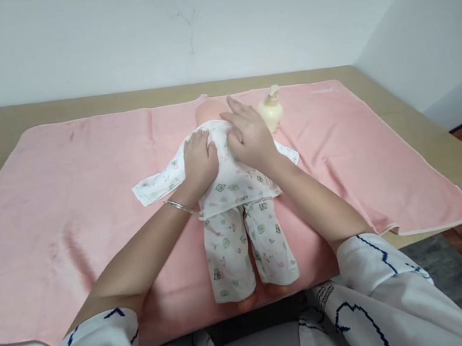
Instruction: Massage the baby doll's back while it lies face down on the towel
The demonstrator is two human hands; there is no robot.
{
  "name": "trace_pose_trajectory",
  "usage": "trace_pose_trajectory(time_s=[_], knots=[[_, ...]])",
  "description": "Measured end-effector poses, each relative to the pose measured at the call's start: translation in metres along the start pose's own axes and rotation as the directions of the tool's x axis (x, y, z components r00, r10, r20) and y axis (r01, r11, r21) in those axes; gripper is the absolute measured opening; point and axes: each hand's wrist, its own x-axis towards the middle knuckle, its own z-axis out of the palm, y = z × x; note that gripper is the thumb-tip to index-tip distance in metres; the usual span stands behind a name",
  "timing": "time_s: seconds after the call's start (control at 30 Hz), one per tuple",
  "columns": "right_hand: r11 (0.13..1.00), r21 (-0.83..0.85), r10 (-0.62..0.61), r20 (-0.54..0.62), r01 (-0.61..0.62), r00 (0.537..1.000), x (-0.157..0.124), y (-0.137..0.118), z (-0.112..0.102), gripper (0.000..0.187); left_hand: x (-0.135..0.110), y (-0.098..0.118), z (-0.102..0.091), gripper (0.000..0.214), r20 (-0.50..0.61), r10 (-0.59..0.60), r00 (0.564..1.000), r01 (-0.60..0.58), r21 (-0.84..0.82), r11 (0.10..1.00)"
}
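A baby doll (210,110) lies stretched out, its bald head away from me and its feet towards me. It wears a white printed shirt (232,181) with long sleeves and matching trousers (229,256). My left hand (202,165) rests palm down on the left part of the shirt near the shoulder, fingers laid out. On the right side, my right hand (251,137) lies over the upper shirt, fingers spread and pointing towards the head. Both hands are open and hold nothing. Much of the doll's right-side sleeve is hidden behind my right hand and wrist.
A pale yellow pump bottle (271,110) stands just right of the doll's head. Under everything spreads a pink towel (88,220) on a tan table (446,160). A white wall rises behind it. A grey cable (15,343) crosses the towel at lower left.
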Motion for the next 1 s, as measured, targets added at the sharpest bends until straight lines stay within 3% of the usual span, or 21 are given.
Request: trace_pose_trajectory(time_s=[0.1,0.2,0.27,0.33,0.37,0.5,0.57,0.67,0.77,0.9,1.0], knots=[[1.0,0.005,0.029,-0.08,-0.029,0.996,0.006,0.008,-0.027,0.04,-0.015,0.024,0.0,0.053,0.085,-0.028,0.996,0.019,0.105,0.994],[0.997,0.031,0.074,-0.123,-0.071,0.99,0.01,0.028,-0.043,0.047,-0.041,0.064,-0.008,0.064,0.232,0.034,0.972,-0.084,0.212,0.974],[0.992,0.06,0.119,-0.128,-0.112,0.985,0.014,0.045,-0.049,0.053,-0.054,0.089,-0.015,0.053,0.393,0.114,0.913,-0.168,0.107,0.98],[0.982,0.072,0.183,-0.109,-0.176,0.977,0.018,0.062,-0.051,0.057,-0.057,0.106,-0.018,0.049,0.494,0.147,0.857,-0.097,-0.125,0.987],[0.976,0.069,0.214,-0.088,-0.208,0.973,0.02,0.069,-0.051,0.058,-0.053,0.111,-0.016,0.05,0.502,0.157,0.85,-0.036,-0.241,0.97],[0.972,0.084,0.222,-0.009,-0.22,0.975,0.027,0.086,-0.048,0.06,-0.008,0.113,0.009,0.073,0.406,0.066,0.911,0.189,-0.555,0.81],[0.975,0.116,0.189,-0.001,-0.188,0.982,0.028,0.088,-0.045,0.062,0.019,0.111,0.023,0.086,0.453,0.026,0.891,0.277,-0.587,0.76],[0.976,0.105,0.188,0.025,-0.189,0.982,0.027,0.087,-0.042,0.066,0.05,0.11,0.036,0.089,0.416,-0.003,0.909,0.269,-0.581,0.768],[0.981,0.037,0.186,0.054,-0.188,0.981,0.026,0.084,-0.043,0.069,0.064,0.112,0.042,0.091,0.419,-0.01,0.908,0.294,-0.619,0.728],[0.983,0.01,0.181,0.01,-0.181,0.983,0.025,0.081,-0.045,0.067,0.068,0.109,0.046,0.098,0.509,0.049,0.859,0.363,-0.674,0.644],[0.978,0.001,0.207,0.008,-0.207,0.978,0.025,0.079,-0.045,0.067,0.068,0.107,0.047,0.099,0.489,0.029,0.872,0.345,-0.655,0.672]])
